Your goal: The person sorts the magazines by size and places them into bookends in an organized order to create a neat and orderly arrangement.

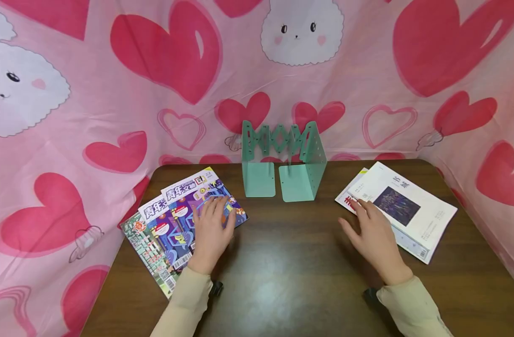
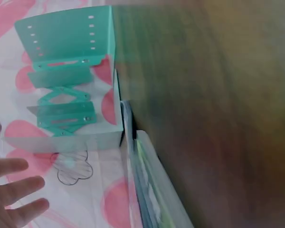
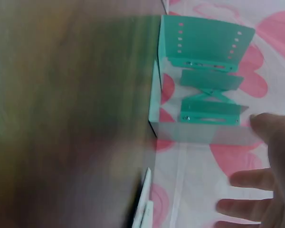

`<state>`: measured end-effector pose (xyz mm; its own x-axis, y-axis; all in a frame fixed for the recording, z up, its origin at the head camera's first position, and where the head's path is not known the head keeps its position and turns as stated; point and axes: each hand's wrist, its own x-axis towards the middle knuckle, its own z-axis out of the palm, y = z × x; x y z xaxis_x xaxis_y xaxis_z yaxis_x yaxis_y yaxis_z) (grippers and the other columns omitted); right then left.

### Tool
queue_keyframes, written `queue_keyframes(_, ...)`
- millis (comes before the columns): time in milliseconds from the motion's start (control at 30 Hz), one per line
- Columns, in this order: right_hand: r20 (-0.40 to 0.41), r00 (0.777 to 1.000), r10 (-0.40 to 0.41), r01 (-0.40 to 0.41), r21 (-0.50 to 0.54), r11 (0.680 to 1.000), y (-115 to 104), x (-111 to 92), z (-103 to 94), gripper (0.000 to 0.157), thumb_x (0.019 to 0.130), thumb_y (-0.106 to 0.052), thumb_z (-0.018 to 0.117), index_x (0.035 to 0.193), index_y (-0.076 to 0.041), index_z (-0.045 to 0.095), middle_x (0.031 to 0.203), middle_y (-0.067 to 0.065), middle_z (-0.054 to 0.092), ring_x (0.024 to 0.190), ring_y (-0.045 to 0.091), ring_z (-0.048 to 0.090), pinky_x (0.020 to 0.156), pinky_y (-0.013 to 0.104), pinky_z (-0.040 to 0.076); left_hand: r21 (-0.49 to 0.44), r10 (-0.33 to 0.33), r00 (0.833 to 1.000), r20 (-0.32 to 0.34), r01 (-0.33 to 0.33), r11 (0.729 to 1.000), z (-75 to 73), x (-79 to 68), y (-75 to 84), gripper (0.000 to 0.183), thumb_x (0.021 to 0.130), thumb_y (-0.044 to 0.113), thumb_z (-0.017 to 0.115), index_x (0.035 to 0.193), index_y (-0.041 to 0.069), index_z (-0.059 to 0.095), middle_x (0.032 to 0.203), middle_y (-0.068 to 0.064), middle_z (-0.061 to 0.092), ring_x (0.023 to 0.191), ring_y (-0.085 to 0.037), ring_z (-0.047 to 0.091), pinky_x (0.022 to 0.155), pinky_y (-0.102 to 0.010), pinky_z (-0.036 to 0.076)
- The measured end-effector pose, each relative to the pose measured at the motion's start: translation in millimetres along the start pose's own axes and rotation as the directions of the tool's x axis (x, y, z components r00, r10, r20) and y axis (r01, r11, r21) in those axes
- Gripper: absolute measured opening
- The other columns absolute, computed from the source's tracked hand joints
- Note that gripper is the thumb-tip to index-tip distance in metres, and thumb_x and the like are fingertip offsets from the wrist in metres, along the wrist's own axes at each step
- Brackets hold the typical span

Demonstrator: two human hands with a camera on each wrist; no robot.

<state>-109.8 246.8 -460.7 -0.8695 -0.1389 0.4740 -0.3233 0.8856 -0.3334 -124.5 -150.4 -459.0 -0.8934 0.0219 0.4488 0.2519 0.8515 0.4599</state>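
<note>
My left hand hovers with relaxed, spread fingers over a fanned pile of colourful magazines on the left of the table. On the other side, my right hand has its fingers loosely extended at the near left edge of a white-covered magazine with a dark picture, which lies over another magazine. Neither hand grips anything. Between the two piles, toward the back, stands a green expandable metal bookend rack with upright end plates and a folding lattice. Both wrist views show the rack and spread fingers.
The brown wooden table carries all of these things. A pink cloth with hearts hangs behind and beside it, right at the table's back edge. Dark wrist straps show at the cuffs of the light sleeves.
</note>
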Motion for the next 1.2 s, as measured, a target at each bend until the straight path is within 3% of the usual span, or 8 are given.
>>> queue_keyframes(67, 0.013, 1.000, 0.012, -0.012, -0.001, 1.000, 6, 3, -4.7, 0.056, 0.091, -0.025, 0.078, 0.133, 0.007, 0.061, 0.127, 0.033, 0.061, 0.116, 0.055, 0.057, 0.096, 0.069, 0.045, -0.060, 0.014, 0.998, -0.069, -0.018, 0.998, 1.6, 5.6, 1.3, 0.037, 0.101, 0.025, 0.067, 0.130, 0.003, 0.068, 0.130, -0.019, 0.069, 0.128, -0.041, 0.058, 0.112, -0.073, 0.031)
queue_keyframes(167, 0.076, 0.995, 0.063, -0.061, -0.024, 0.998, 17, 7, -12.5, 0.049, 0.093, -0.022, 0.076, 0.131, 0.007, 0.062, 0.123, 0.033, 0.062, 0.112, 0.055, 0.058, 0.090, 0.070, 0.047, -0.132, 0.018, 0.995, -0.102, -0.031, 0.991, 2.5, 15.1, 4.1, 0.033, 0.100, 0.020, 0.068, 0.126, 0.000, 0.070, 0.120, -0.020, 0.072, 0.115, -0.040, 0.066, 0.104, -0.062, 0.046)
queue_keyframes(400, 0.208, 0.965, 0.158, -0.135, -0.119, 0.984, 52, 18, -25.1, 0.045, 0.098, -0.023, 0.069, 0.129, 0.009, 0.060, 0.122, 0.038, 0.061, 0.108, 0.060, 0.059, 0.080, 0.074, 0.049, -0.263, -0.022, 0.997, -0.070, 0.003, 0.965, 3.9, 39.8, 11.1, 0.034, 0.101, 0.019, 0.068, 0.129, 0.000, 0.068, 0.123, -0.019, 0.071, 0.115, -0.037, 0.068, 0.099, -0.053, 0.054)
queue_keyframes(500, 0.303, 0.929, 0.212, -0.172, -0.154, 0.973, 66, 23, -28.3, 0.049, 0.099, -0.024, 0.066, 0.131, 0.011, 0.057, 0.127, 0.041, 0.056, 0.112, 0.063, 0.055, 0.080, 0.077, 0.047, -0.304, -0.015, 0.997, -0.078, -0.009, 0.953, 5.6, 53.0, 12.3, 0.032, 0.101, 0.019, 0.067, 0.127, -0.001, 0.069, 0.118, -0.020, 0.072, 0.104, -0.035, 0.069, 0.090, -0.052, 0.056)
queue_keyframes(700, 0.470, 0.818, 0.331, -0.252, -0.224, 0.941, 88, 31, -31.3, 0.060, 0.097, -0.026, 0.063, 0.139, 0.014, 0.045, 0.133, 0.046, 0.045, 0.117, 0.069, 0.046, 0.082, 0.081, 0.043, -0.372, -0.051, 0.997, -0.066, 0.022, 0.928, 8.3, 80.4, 12.7, 0.032, 0.102, 0.021, 0.067, 0.127, 0.001, 0.069, 0.112, -0.018, 0.073, 0.098, -0.033, 0.069, 0.083, -0.048, 0.058)
queue_keyframes(933, 0.520, 0.772, 0.366, -0.271, -0.251, 0.929, 98, 34, -25.3, 0.064, 0.091, -0.019, 0.062, 0.139, 0.016, 0.039, 0.129, 0.051, 0.039, 0.112, 0.075, 0.042, 0.081, 0.083, 0.043, -0.409, -0.140, 0.990, -0.019, 0.120, 0.905, 10.9, 100.0, 12.4, 0.037, 0.101, 0.020, 0.068, 0.133, 0.001, 0.067, 0.118, -0.017, 0.073, 0.103, -0.030, 0.070, 0.087, -0.045, 0.058)
queue_keyframes(1067, 0.538, 0.750, 0.384, -0.290, -0.255, 0.923, 98, 36, -22.9, 0.066, 0.090, -0.016, 0.062, 0.140, 0.018, 0.037, 0.129, 0.052, 0.038, 0.112, 0.076, 0.042, 0.081, 0.083, 0.042, -0.418, -0.138, 0.990, -0.015, 0.120, 0.901, 14.3, 104.8, 13.6, 0.041, 0.100, 0.020, 0.069, 0.135, -0.001, 0.066, 0.119, -0.019, 0.073, 0.104, -0.032, 0.070, 0.088, -0.047, 0.058)
queue_keyframes(1200, 0.571, 0.702, 0.425, -0.325, -0.274, 0.905, 94, 36, -22.1, 0.064, 0.094, -0.016, 0.057, 0.141, 0.020, 0.033, 0.130, 0.053, 0.035, 0.113, 0.078, 0.039, 0.080, 0.084, 0.042, -0.421, -0.134, 0.991, -0.017, 0.114, 0.900, 18.8, 107.4, 14.4, 0.042, 0.099, 0.019, 0.071, 0.136, -0.002, 0.065, 0.118, -0.020, 0.074, 0.106, -0.033, 0.071, 0.094, -0.048, 0.056)
